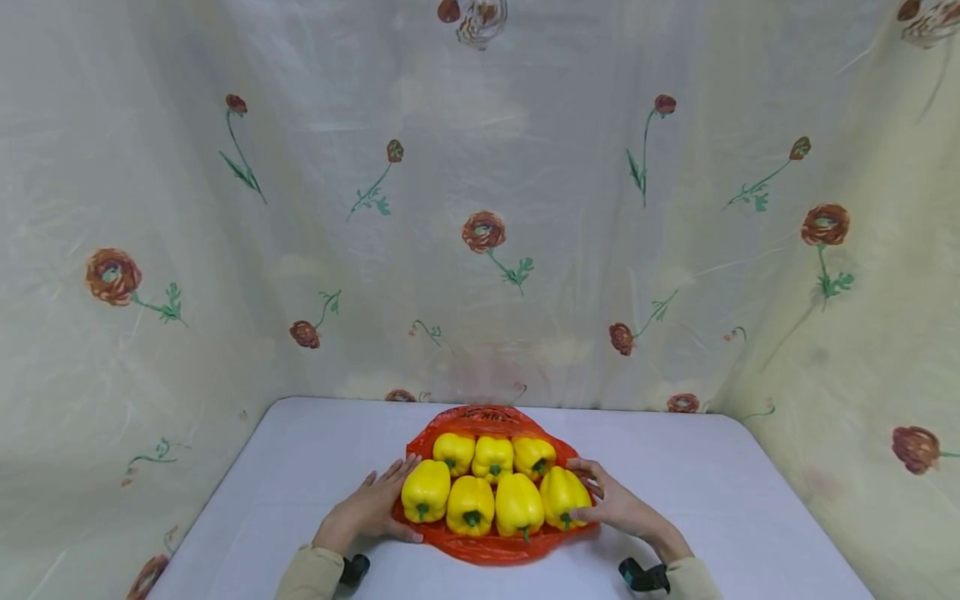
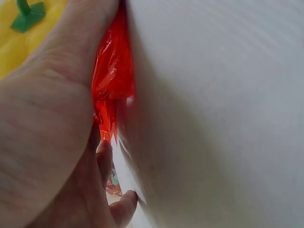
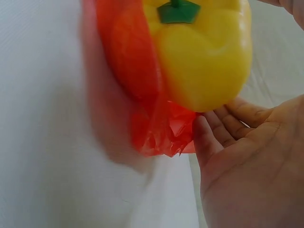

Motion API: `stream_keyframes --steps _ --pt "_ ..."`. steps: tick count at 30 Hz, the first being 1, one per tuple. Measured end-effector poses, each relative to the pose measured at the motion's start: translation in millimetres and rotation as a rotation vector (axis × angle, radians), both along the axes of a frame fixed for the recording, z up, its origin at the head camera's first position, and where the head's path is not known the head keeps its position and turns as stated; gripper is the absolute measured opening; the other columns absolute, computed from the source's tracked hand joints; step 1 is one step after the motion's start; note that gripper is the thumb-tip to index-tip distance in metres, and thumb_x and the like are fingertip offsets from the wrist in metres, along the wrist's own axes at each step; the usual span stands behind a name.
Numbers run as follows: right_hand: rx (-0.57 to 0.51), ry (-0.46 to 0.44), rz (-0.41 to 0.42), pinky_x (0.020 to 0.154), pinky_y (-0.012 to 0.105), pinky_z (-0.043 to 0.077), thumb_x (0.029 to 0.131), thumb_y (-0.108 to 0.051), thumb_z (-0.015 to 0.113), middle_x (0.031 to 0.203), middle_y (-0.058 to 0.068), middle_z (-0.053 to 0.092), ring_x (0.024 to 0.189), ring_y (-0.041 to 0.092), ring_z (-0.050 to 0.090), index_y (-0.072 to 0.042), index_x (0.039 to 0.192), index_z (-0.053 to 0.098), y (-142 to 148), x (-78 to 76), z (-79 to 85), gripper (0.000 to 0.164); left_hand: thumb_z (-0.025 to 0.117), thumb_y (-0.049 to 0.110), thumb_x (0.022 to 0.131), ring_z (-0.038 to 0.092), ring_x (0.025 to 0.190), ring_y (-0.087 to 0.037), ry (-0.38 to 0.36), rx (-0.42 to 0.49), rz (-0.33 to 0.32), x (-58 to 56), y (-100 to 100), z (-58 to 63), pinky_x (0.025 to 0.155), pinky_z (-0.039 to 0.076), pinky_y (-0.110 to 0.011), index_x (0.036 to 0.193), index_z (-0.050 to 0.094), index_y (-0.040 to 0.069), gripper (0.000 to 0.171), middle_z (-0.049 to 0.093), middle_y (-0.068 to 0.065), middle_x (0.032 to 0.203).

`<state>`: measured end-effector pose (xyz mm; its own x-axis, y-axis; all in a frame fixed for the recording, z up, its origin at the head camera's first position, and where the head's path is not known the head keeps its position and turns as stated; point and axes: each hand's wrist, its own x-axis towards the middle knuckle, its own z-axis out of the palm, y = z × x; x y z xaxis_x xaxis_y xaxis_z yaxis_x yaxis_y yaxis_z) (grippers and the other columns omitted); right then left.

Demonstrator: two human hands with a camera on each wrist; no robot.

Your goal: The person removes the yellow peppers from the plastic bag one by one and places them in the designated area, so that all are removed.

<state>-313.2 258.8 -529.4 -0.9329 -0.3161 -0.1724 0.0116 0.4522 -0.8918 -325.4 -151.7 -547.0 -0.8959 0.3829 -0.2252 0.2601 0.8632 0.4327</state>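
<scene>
Several yellow bell peppers with green stems lie in two rows on a spread red plastic bag. Three form the back row, with a middle pepper. My left hand lies along the bag's left edge beside the leftmost front pepper, fingers extended; the left wrist view shows red plastic beside the palm. On the other side, my right hand holds the rightmost front pepper, thumb at its front and fingers round its far side. In the right wrist view, the fingers touch that pepper's lower side.
The bag lies on a table with a white cover. A pale curtain with printed flowers hangs behind the table and along both sides. Dark wrist devices are strapped at both sleeves.
</scene>
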Motion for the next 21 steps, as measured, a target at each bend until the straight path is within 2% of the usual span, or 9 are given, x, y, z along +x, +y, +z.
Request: stream_keyframes --steps 12,21 --pt "0.010 -0.025 0.018 0.112 0.064 0.027 0.079 -0.026 0.076 0.152 0.020 0.027 0.137 0.043 0.029 -0.005 0.147 0.026 -1.3 -3.6 -12.6 0.086 0.076 0.059 0.070 0.014 0.150 -0.031 0.008 -0.002 -0.020 -1.2 -1.7 -1.2 0.118 0.011 -0.062 0.156 0.016 0.019 0.112 0.017 -0.004 0.163" --pt "0.049 0.020 0.018 0.108 0.062 0.033 0.076 -0.027 0.076 0.148 0.020 0.034 0.126 0.035 0.040 -0.007 0.146 0.028 -1.4 -5.8 -20.3 0.088 0.075 0.060 0.070 0.016 0.149 -0.032 0.022 0.014 -0.035 -1.1 -1.8 -0.8 0.118 0.013 -0.062 0.156 0.015 0.017 0.113 0.016 -0.006 0.163"
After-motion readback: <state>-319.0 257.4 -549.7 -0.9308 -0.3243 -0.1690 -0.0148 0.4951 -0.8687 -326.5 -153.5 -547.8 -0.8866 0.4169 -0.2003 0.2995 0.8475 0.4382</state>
